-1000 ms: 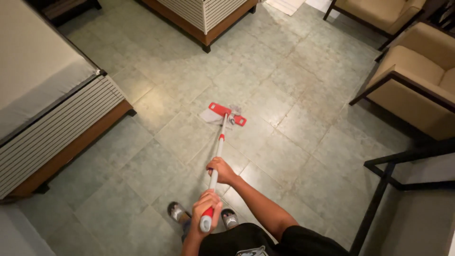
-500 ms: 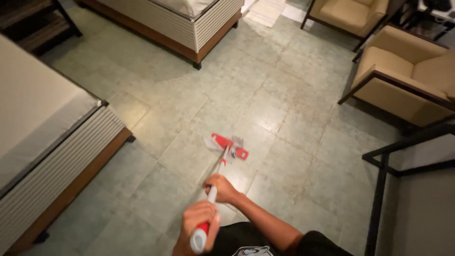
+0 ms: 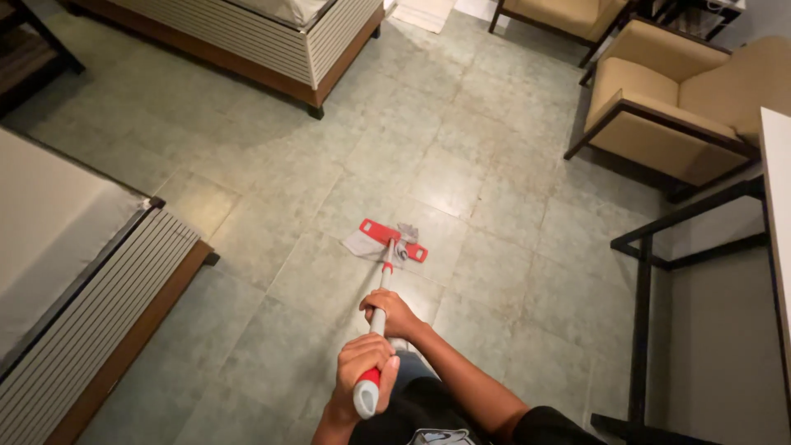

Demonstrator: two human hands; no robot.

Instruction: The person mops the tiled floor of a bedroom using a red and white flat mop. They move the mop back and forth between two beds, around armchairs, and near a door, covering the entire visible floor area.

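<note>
I hold a flat mop with a red head (image 3: 394,241) and a grey cloth pad resting on the green tiled floor (image 3: 461,156) ahead of me. Its white pole (image 3: 382,288) with a red grip runs back to my hands. My right hand (image 3: 390,312) is wrapped around the pole lower down, arm stretched forward. My left hand (image 3: 360,368) grips the red and grey top end of the handle, close to my body. The mop head lies slightly angled, pad sticking out on its left side.
A bed with a slatted white side and wooden base (image 3: 91,321) is at my left. Another bed (image 3: 272,45) stands at the far side. Two tan armchairs (image 3: 659,107) sit at the upper right, and a black metal table frame (image 3: 651,313) stands at my right.
The view has tilted up and the mop head sits nearer the frame's middle. My hands keep the same grip on the pole, and the mop has slid a little across the tiles.
</note>
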